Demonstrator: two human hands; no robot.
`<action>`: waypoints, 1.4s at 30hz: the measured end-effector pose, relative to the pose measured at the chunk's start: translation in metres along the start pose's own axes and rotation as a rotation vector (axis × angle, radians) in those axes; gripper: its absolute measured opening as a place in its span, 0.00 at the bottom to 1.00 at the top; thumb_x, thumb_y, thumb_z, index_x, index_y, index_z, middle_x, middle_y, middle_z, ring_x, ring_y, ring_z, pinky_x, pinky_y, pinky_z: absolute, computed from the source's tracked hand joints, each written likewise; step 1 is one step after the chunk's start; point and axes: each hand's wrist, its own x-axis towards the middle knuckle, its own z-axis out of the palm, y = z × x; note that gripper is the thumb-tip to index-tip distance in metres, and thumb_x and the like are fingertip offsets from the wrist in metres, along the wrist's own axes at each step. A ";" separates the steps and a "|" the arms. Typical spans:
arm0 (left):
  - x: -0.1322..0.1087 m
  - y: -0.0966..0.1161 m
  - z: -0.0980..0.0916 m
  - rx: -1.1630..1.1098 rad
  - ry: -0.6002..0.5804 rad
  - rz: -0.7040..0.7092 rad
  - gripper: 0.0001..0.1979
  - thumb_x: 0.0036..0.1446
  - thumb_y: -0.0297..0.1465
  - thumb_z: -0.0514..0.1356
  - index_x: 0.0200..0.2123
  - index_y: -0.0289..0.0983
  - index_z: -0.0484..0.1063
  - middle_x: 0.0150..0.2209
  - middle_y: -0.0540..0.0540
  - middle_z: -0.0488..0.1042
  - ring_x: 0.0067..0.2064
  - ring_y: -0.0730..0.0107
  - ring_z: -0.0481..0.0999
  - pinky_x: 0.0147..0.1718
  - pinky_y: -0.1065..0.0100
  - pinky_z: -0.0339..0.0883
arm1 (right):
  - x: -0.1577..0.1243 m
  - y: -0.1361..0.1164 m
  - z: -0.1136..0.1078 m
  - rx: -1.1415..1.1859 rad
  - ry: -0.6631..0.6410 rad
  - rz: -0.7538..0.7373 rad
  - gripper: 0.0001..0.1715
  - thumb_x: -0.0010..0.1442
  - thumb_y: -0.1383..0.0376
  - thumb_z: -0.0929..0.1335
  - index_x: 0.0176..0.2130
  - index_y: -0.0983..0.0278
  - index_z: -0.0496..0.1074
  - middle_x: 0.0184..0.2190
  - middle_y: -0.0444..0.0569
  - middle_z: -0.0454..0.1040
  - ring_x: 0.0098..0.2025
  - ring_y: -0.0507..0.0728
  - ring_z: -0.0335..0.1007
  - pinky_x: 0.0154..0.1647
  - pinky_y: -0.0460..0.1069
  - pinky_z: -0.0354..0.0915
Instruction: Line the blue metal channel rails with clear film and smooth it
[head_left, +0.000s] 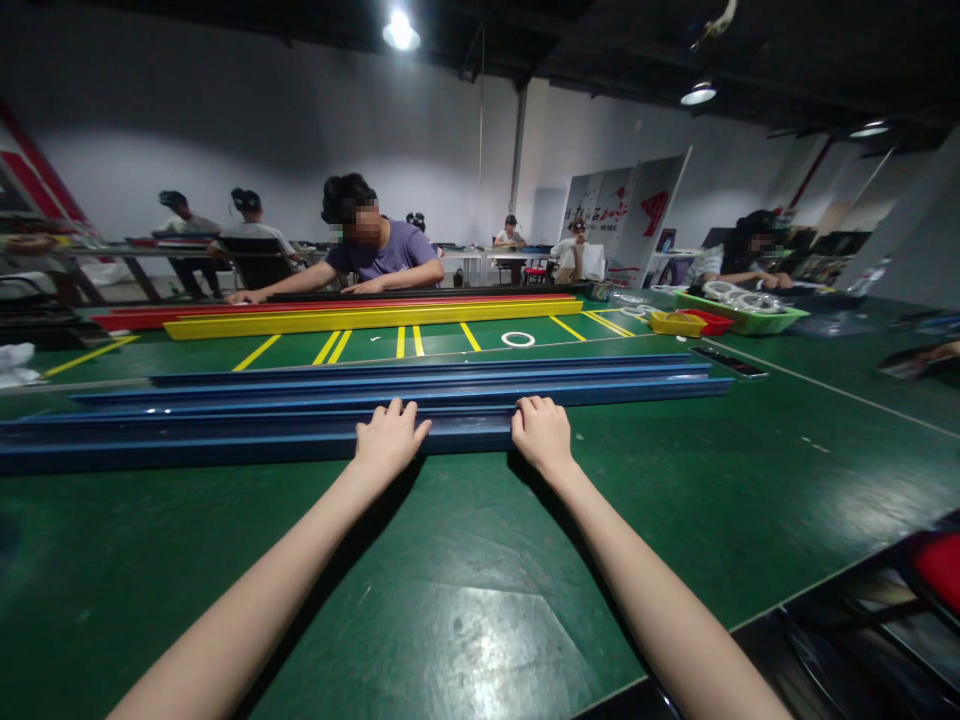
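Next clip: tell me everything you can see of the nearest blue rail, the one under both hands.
The nearest blue rail is a long, straight, glossy profile, metal or plastic, lying flat on the green table, alongside more blue rails behind it. It runs from the picture's left edge to about the right hand. Both that and the left hand lay fingers over its top edge; whether they grip cannot be told.

You've got three blue rails (300, 395) before you, one yellow rail (360, 318), one red rail (300, 307), one white ring (517, 339) and three trays (675, 322).
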 end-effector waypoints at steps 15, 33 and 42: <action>0.012 -0.033 -0.006 -0.056 -0.157 -0.145 0.27 0.54 0.46 0.43 0.49 0.34 0.57 0.52 0.33 0.57 0.51 0.48 0.57 0.39 0.49 0.61 | 0.000 0.004 0.002 0.009 0.046 0.003 0.17 0.57 0.63 0.55 0.34 0.65 0.68 0.36 0.51 0.70 0.39 0.57 0.59 0.38 0.49 0.50; 0.020 -0.074 -0.018 0.063 -0.316 -0.278 0.24 0.55 0.44 0.44 0.50 0.36 0.57 0.52 0.34 0.57 0.52 0.45 0.57 0.40 0.44 0.58 | 0.000 0.004 0.004 0.014 0.050 -0.018 0.15 0.56 0.64 0.56 0.34 0.65 0.68 0.35 0.51 0.70 0.39 0.56 0.59 0.38 0.50 0.50; 0.009 -0.015 -0.012 0.072 -0.009 0.132 0.17 0.58 0.38 0.42 0.43 0.39 0.65 0.43 0.43 0.65 0.44 0.60 0.65 0.39 0.62 0.60 | -0.005 -0.004 0.009 -0.020 0.067 -0.061 0.16 0.57 0.62 0.55 0.33 0.65 0.68 0.35 0.53 0.69 0.39 0.57 0.58 0.37 0.50 0.50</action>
